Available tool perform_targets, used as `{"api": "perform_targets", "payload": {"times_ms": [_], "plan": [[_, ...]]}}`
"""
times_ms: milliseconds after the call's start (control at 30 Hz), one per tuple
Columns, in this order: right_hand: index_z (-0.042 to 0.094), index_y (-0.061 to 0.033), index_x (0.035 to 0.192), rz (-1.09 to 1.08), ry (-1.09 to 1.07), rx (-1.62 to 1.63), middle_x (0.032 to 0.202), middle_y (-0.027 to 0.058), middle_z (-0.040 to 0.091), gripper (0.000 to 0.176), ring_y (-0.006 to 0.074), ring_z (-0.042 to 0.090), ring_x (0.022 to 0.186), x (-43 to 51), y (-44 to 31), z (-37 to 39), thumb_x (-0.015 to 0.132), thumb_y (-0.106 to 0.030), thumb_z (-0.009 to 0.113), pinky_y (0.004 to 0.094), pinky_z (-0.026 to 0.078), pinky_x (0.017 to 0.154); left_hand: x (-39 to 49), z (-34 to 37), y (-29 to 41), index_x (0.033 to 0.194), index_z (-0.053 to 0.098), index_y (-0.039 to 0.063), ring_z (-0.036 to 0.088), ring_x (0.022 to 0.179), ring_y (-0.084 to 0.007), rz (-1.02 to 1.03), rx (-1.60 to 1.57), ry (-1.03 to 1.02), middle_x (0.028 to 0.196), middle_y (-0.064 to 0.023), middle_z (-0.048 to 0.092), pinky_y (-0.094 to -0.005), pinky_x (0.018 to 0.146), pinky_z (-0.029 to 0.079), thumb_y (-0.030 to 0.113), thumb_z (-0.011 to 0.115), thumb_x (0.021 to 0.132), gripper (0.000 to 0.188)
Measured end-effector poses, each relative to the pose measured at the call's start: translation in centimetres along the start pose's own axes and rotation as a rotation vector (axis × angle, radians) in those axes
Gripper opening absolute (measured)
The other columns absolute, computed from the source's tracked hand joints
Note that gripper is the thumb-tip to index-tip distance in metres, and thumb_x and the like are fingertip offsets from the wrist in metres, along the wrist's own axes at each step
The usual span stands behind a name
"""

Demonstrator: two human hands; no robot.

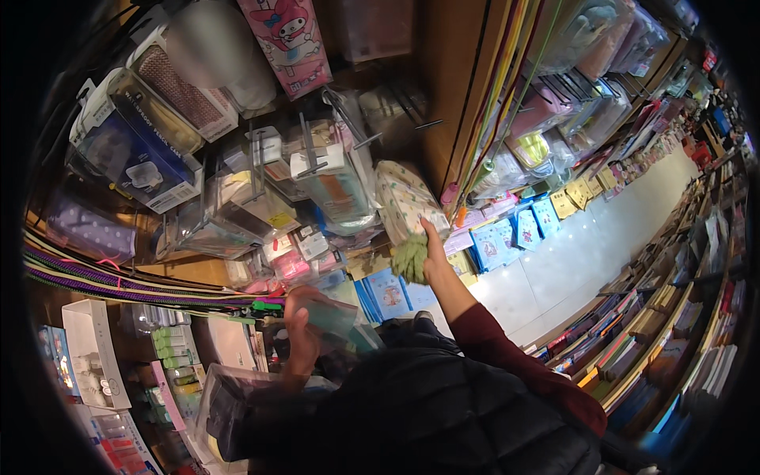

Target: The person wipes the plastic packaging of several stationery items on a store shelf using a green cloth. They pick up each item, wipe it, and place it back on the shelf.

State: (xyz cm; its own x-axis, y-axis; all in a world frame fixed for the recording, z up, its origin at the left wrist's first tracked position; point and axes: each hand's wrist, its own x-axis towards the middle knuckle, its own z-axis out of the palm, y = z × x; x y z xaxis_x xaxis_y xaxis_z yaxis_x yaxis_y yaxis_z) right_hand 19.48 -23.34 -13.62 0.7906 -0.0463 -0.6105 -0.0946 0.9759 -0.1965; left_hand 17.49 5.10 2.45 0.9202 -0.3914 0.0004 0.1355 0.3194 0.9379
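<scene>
My right hand (438, 252), at the end of a maroon sleeve, grips a bunched green cloth (409, 259). Its fingertips meet the lower edge of a cream patterned pouch (409, 199) in clear wrapping, near the shelf's upright panel. Lower left, my left hand (301, 335) is blurred and holds a see-through teal package (341, 320) against its palm, in front of my black quilted garment. Just left of that hand, colored cords (148, 294) stretch across the shelf edge. Packaged pencil cases (142, 142) hang from metal hooks above, beside a pink cartoon box (288, 41).
Blue booklets (389, 294) stand low beneath the hooks. Long colored cords (504, 89) hang down the wooden upright (454, 95). Shelves of books (629, 350) line the right side, across a pale tiled floor (570, 255). Green-capped bottles (175, 347) and a white box (95, 353) are at lower left.
</scene>
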Motion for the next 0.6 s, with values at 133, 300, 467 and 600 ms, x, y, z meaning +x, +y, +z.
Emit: {"api": "perform_targets", "payload": {"times_ms": [133,300,467,600], "plan": [[0.057,-0.0064,0.115,-0.102,-0.014,0.025,0.099,0.0128,0.064,0.05,0.0273,0.061,0.085,-7.1,0.9,-6.1,0.08,-0.04,0.068,0.0403,0.05,0.073,1.7,1.4,-0.1,0.101,0.046,0.0,0.06,0.075,-0.0216,-0.013,0.011,-0.163,0.081,-0.0135,0.059,-0.0314,0.071,0.048,0.041,0.051,0.084,0.044],[0.042,-0.0011,0.132,-0.216,-0.144,0.022,0.118,0.0158,0.059,0.068,0.0306,0.06,0.104,-15.8,1.0,-11.9,0.073,-0.014,0.073,0.0445,0.051,0.087,2.9,3.9,-0.1,0.088,0.049,0.0,0.059,0.067,-0.0242,-0.154,0.005,-0.211,0.071,-0.0158,0.058,-0.0337,0.066,0.05,0.049,0.035,0.092,0.051],[0.039,0.0028,0.132,-0.264,-0.398,0.019,0.122,0.0193,0.056,0.079,0.0331,0.059,0.107,-18.4,0.3,-10.1,0.066,-0.01,0.078,0.0457,0.05,0.091,3.9,5.5,-0.3,0.098,0.054,-0.003,0.063,0.075,-0.0205,-0.125,0.085,-0.593,0.082,-0.0169,0.064,-0.0321,0.066,0.052,0.039,0.035,0.095,0.046],[0.038,0.004,0.132,-0.439,-0.403,-0.122,0.121,0.018,0.056,0.085,0.0313,0.06,0.106,-19.0,-0.7,-5.4,0.062,-0.016,0.083,0.0427,0.052,0.09,3.9,6.3,-1.8,0.139,0.019,0.003,0.059,0.072,-0.0142,-0.123,0.096,-0.687,0.093,-0.0167,0.065,-0.0262,0.061,0.05,0.019,0.052,0.09,0.062]]}}
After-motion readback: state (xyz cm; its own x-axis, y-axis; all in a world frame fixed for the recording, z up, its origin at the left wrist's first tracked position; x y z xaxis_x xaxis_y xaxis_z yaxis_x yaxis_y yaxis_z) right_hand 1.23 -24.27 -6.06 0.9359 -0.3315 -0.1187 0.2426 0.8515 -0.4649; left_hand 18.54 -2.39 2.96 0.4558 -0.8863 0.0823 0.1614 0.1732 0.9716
